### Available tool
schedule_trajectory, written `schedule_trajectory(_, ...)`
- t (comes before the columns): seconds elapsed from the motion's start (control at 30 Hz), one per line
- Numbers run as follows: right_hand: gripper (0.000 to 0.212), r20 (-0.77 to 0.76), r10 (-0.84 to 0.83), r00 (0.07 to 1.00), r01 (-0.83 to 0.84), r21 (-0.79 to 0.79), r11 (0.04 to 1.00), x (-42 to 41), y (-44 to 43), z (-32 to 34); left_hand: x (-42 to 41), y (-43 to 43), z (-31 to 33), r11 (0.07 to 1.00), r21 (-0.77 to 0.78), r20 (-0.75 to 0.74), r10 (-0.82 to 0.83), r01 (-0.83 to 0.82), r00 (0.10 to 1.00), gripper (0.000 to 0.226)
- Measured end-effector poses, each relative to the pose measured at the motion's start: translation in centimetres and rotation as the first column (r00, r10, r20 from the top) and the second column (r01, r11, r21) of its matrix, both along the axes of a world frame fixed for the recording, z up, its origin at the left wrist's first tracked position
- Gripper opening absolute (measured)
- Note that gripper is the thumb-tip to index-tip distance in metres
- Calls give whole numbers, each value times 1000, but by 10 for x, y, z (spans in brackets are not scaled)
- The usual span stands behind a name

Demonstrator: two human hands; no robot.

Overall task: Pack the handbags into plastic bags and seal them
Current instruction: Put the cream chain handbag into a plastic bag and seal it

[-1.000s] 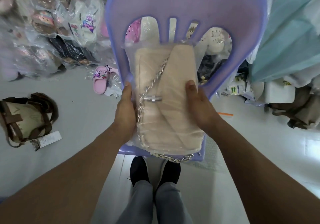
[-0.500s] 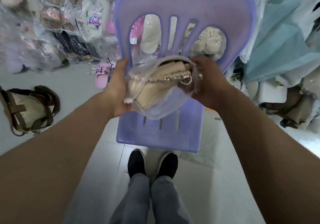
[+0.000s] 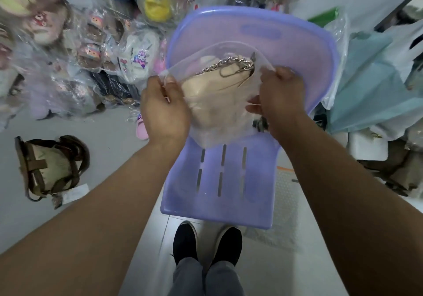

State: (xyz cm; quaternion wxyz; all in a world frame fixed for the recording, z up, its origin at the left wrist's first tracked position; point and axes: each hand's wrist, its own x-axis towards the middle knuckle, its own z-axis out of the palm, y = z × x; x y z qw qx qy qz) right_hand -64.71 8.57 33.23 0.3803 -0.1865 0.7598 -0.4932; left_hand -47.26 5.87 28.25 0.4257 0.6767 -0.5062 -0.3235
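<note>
A: What's changed at the purple chair?
B: The plastic bag, flat on it a second ago, is now lifted above the seat, with the beige handbag inside.
A: And the hands?
B: The left hand and right hand each pinch a mouth edge, fingers curled. The chain sits at the open mouth. Sealing looks next.
</note>
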Motion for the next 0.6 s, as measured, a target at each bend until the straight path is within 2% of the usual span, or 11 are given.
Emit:
schedule_trajectory(0.03,23,-93,-24,995,25,16,1000,-5,-2,-1,-3,-6,5,998,-35,2,59,-59,998,26)
schedule_trajectory(0.1,26,-200,-88,976,93,19,995,-10,-3,1,-11,-15,16,987,-38,-122,149,-154,981,29)
schedule_trajectory(0.23,30,-403,-63,913,95,59,994,-23,2,1,-22,-22,23,982,113,-324,179,-150,929,32)
schedule_trajectory(0.3,28,-437,-77,896,107,45,993,-28,3,4,-25,-23,25,964,210,-457,246,-165,855,34)
schedule_trajectory(0.37,25,-445,-140,885,161,9,987,-28,-1,3,-25,-24,26,957,231,-523,276,-177,807,33)
schedule_trajectory(0.43,26,-303,-252,919,257,-25,966,-25,-8,7,-24,-23,25,973,148,-475,225,-175,851,31)
schedule_trajectory(0.5,25,-179,-291,940,291,-27,956,-21,-12,6,-23,-21,24,988,63,-437,157,-144,886,28)
schedule_trajectory(0.53,25,-205,-275,939,274,-33,961,-17,-13,6,-22,-22,24,989,55,-440,144,-134,886,26)
schedule_trajectory(0.6,32,-427,-206,880,202,-55,978,-5,-13,6,-21,-24,25,989,74,-499,150,-130,854,19)
